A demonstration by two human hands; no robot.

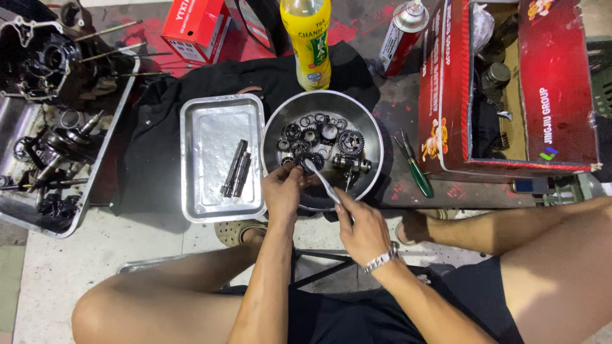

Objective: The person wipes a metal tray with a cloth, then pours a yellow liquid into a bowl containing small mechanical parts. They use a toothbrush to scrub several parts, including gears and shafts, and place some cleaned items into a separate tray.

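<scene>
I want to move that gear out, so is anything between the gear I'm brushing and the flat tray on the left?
Nothing visible blocks it. The left hand holds the gear at the bowl's near rim, beside the tray. Only two metal shafts lie in the tray; the rest is bare.

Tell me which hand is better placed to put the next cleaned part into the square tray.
Probably the left hand. It grips a small gear over the round bowl, right beside the square tray with two shafts. The right hand holds a brush, farther away.
</scene>
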